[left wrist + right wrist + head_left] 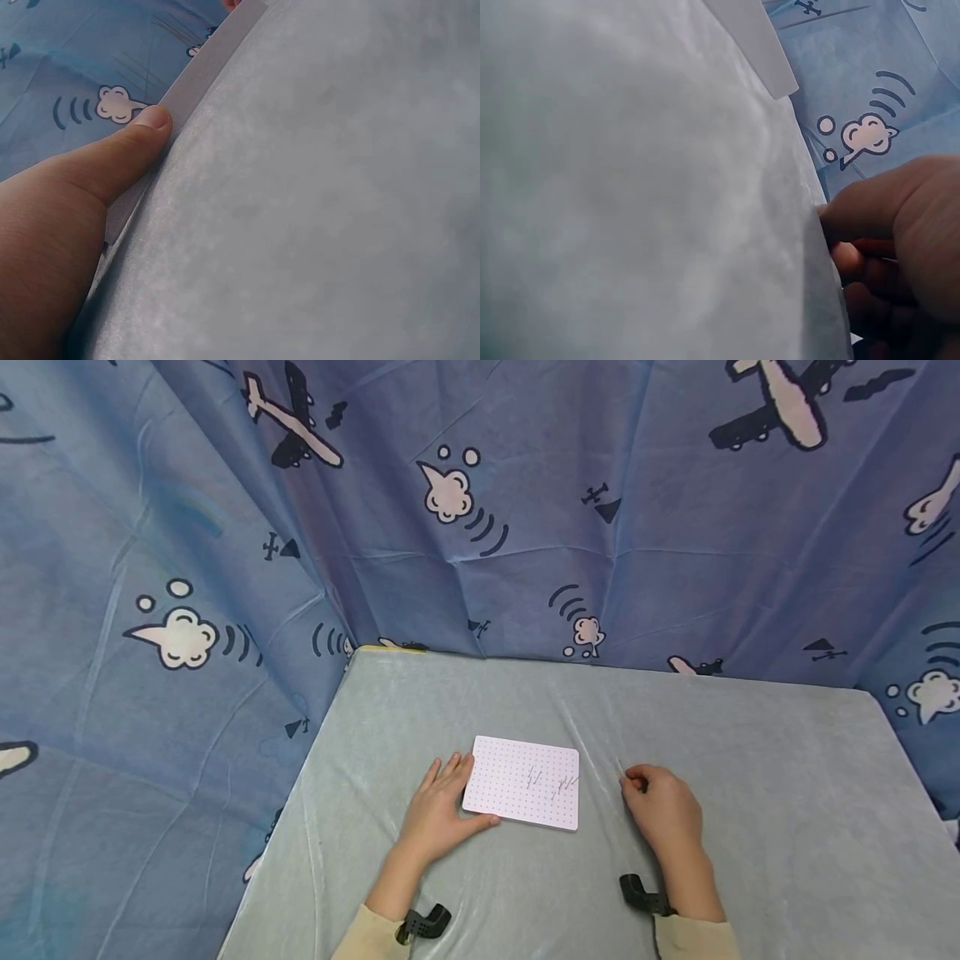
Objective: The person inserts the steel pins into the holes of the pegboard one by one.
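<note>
A white board [521, 802] covered in small dots lies flat on the cloth, with several thin dark needle-like pins [534, 778] on its right half. In the left wrist view, similar fine pins rise faintly above the board's edge [201, 79]. My left hand [442, 814] rests at the board's left corner, fingers straight along the left side, thumb against the near side. To the right of the board and apart from it, my right hand [663, 810] has curled fingers and pinches what looks like a thin pin [620, 767]. The right wrist view hides that pin.
Grey cloth [787, 793] covers the table under both hands. A blue curtain [525, 527] printed with planes and clouds hangs behind the table and at its sides. Black wrist cameras [642, 893] sit on both wrists, beside beige sleeves.
</note>
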